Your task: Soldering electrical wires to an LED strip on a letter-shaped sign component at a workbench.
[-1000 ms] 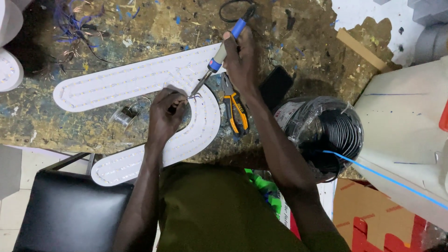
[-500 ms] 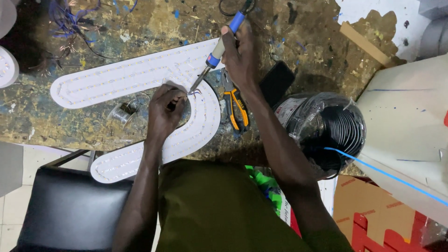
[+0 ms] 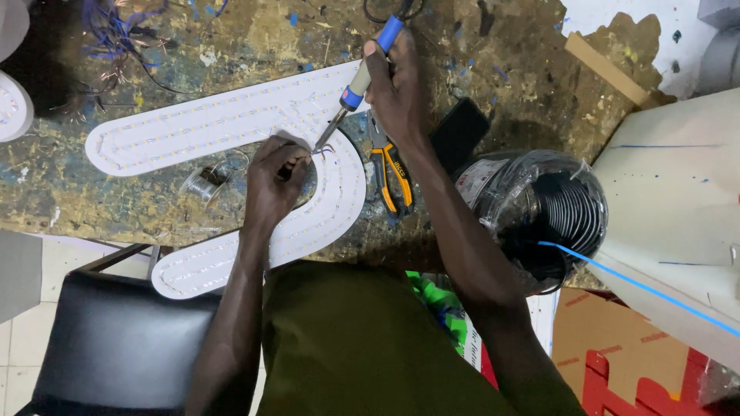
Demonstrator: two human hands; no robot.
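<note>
A white U-shaped panel (image 3: 193,127) lined with rows of small LEDs lies on the stained workbench (image 3: 501,69). My right hand (image 3: 397,85) grips a soldering iron (image 3: 362,73) with a blue and grey handle; its tip points down at the inner bend of the panel. My left hand (image 3: 274,181) rests on that bend, fingers pinched on a thin wire right at the iron's tip.
Orange-handled pliers (image 3: 393,173) lie just right of the panel. A small solder spool (image 3: 202,183) sits left of my left hand. A wrapped coil of black cable (image 3: 551,212) stands at the right, beside a white board (image 3: 678,200). A black chair (image 3: 108,347) is lower left.
Both hands stay at the panel's bend. The soldering iron's handle has tilted slightly and its tip sits closer to my left fingers. The view has shifted a little.
</note>
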